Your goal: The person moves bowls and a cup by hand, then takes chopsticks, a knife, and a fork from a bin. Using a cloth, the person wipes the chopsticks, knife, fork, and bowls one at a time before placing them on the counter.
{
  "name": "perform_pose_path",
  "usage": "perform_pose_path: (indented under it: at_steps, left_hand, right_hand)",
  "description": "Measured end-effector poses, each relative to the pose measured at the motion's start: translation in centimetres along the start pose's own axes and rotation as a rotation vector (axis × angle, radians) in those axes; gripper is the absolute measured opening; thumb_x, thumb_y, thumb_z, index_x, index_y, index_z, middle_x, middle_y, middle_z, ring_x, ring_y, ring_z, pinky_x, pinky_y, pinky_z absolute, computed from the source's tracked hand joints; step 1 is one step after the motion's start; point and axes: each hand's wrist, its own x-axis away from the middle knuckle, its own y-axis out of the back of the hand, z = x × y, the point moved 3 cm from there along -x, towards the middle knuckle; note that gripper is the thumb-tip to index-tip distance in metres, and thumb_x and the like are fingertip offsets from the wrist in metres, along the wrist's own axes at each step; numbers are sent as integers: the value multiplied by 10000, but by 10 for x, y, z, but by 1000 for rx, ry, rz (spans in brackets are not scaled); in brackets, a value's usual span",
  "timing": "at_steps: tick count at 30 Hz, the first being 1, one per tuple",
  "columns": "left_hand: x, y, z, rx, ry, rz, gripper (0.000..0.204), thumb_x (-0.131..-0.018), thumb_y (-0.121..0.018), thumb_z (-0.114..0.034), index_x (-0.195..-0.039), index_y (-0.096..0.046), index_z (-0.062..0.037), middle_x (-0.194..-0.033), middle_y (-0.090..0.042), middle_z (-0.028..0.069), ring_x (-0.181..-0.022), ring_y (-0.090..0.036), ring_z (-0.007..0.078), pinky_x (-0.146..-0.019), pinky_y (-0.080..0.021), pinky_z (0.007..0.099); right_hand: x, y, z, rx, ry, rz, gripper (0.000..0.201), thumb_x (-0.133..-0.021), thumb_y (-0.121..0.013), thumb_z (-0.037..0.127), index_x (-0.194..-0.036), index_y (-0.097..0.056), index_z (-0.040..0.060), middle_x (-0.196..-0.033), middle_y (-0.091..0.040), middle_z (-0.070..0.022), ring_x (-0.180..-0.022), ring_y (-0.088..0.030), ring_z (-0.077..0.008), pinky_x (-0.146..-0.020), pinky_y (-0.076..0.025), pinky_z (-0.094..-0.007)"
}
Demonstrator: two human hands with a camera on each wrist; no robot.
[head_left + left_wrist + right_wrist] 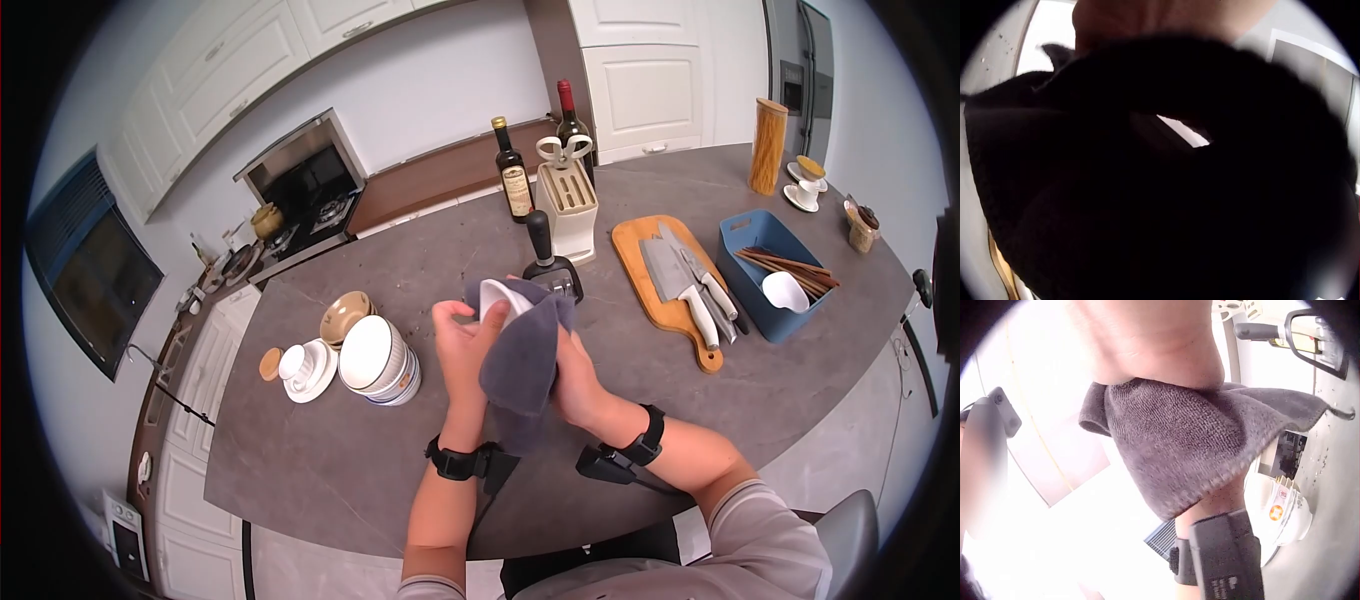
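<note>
Head view: my left hand (462, 338) grips a small white ceramic bowl (500, 297) by its rim, fingers curled round it, held above the grey stone-look counter (330, 450); my right hand (578, 380) is wrapped in a soft grey microfibre cloth (522, 355) and presses it against the bowl's side, fingers curled into the fabric. Landmark: the cream knife block (568, 205), squarish, slotted, with scissors in its top. The bowl and cloth sit in front of the block, nearer me. Just in front of the block stands a black handled sharpener (548, 262). Left of the block, a dark glass oil bottle (513, 172); behind it, a red-capped wine bottle (570, 115). Right of the block, a rounded wooden cutting board (665, 285) bearing steel knives, then a blue plastic bin (765, 262) with chopsticks and a white spoon. Far left of the block, a stack of glossy white bowls (378, 360) and a white cup on a saucer (305, 368). Left wrist view: the cloth (1160, 206) fills the frame, dark and blurred; a sliver of white shows through a fold; my hand's grip cannot be told here. Right wrist view: the cloth (1204, 450), ribbed and fuzzy, drapes below my right hand (1147, 344); the strapped left wrist (1219, 550) shows beneath.
</note>
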Motion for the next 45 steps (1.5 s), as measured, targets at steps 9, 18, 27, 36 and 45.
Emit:
perform_pose_path:
  at_steps: [9,18,27,36,45]
  left_hand:
    - [-6,21,-37,-274,-93,-144,256,-806,-738,-152,-867,-522,-29,-561,-617,58,-405,-496,61,-339,-307,215]
    - [-8,20,-40,-277,-55,-60,261,-829,-713,-152,-802,-483,-34,-541,-610,75,-366,-494,70,-301,-300,218]
    - [0,14,-43,-392,-213,-79,324,-814,-736,-220,-759,-481,-27,-504,-592,71,-357,-509,89,-333,-325,235]
    - [-2,6,-25,-259,90,211,280,-845,-695,-214,-776,-497,-29,-533,-594,60,-361,-500,80,-306,-317,227]
    - [4,-8,-14,-9,326,307,285,-857,-682,-238,-810,-480,-43,-567,-604,76,-351,-487,75,-283,-293,212]
  right_hand:
    - [-2,0,22,273,-99,-18,397,-1003,-401,350,-1103,-583,11,-932,-643,-28,-817,-609,-70,-699,-498,-225]
    - [-3,1,37,156,-267,-36,351,-973,-485,324,-1105,-594,18,-948,-652,-41,-803,-623,-82,-689,-504,-234]
    - [-10,7,32,-36,-387,-27,429,-965,-476,358,-1158,-562,-15,-1030,-656,-101,-879,-654,-163,-764,-530,-279]
    - [-14,2,41,224,239,125,589,-989,-330,404,-1336,-389,-68,-1387,-424,-168,-1177,-517,-233,-979,-426,-353]
    - [-16,4,16,-69,61,322,629,-980,-349,404,-1402,-279,-58,-1502,-245,-153,-1376,-258,-258,-1107,-225,-365]
